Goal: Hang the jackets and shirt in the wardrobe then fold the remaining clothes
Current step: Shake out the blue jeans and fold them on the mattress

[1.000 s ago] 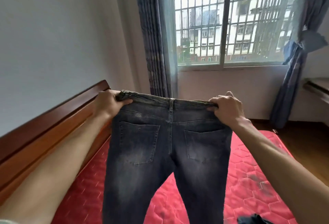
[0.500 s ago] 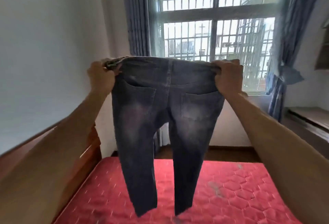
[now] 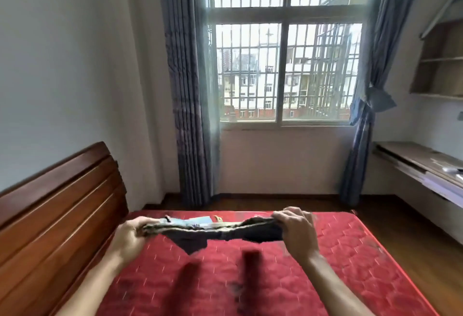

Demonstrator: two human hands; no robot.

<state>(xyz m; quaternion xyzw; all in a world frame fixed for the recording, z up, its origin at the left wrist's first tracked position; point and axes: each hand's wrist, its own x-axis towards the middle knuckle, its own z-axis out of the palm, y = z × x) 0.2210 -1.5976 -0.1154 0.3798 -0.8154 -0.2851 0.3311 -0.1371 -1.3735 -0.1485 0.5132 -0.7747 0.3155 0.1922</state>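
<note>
Dark grey jeans are stretched by the waistband between my two hands, low over the red quilted mattress. My left hand grips the left end of the waistband and my right hand grips the right end. The waistband lies almost flat and edge-on to the camera, its inner lining showing. The legs are a dark motion blur below, streaking toward me over the mattress.
A wooden headboard runs along the left of the bed. Grey-blue curtains frame a barred window ahead. A wooden desk and wall shelves stand at the right, with wooden floor beside the bed.
Both hands have swung the jeans down from head height to just above the mattress. The legs, which hung straight, now fly out in a blur.
</note>
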